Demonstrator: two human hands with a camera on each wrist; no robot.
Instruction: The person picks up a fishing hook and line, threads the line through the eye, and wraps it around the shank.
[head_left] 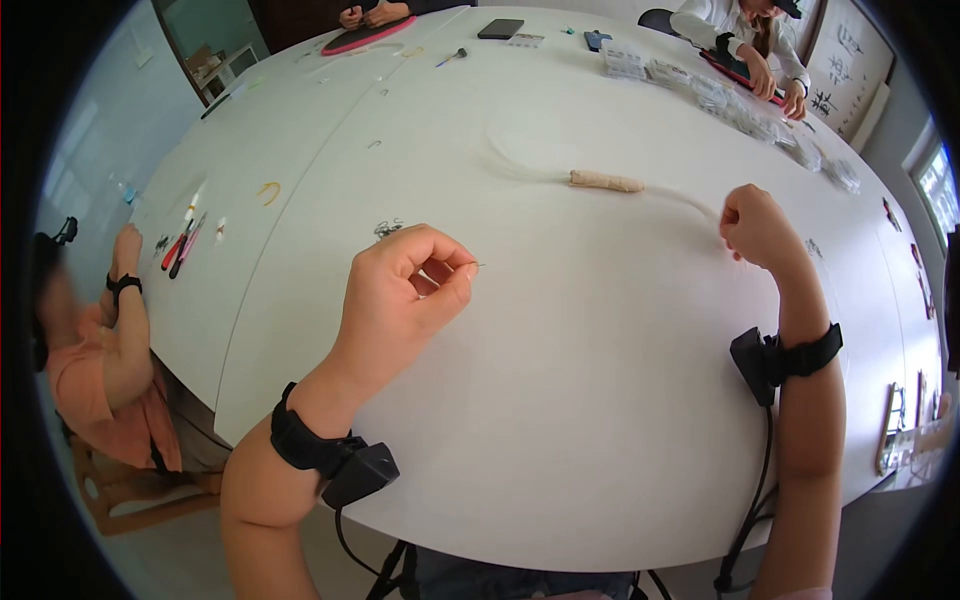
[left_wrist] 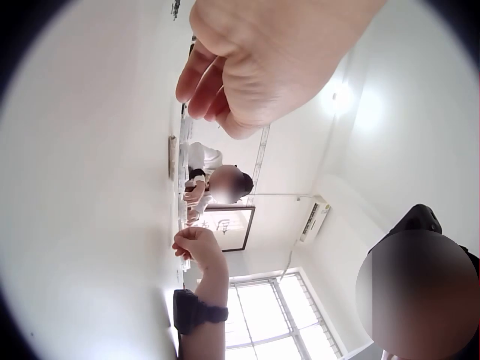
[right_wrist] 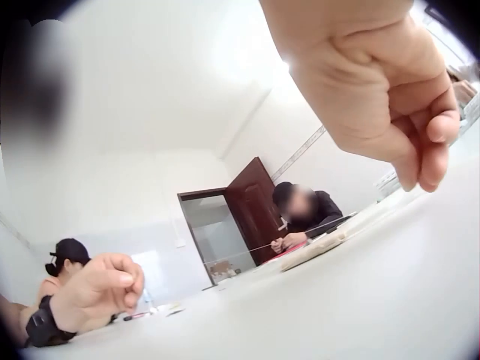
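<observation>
Head view: left hand point(head_left: 405, 290) has a thin wire point(head_left: 481, 265) pinched at the fingertips, tip pointing right. Right hand point(head_left: 755, 228) is curled, can't tell if it's got the strand point(head_left: 682, 194). Roll point(head_left: 607, 181) lies on the table point(head_left: 600, 420) beyond, long axis roughly left-right. Clear packs point(head_left: 712, 96) far right, contents too small

Left wrist: pinch spot's hidden

Right wrist: roll slants up rightward, fingers bunched
</observation>
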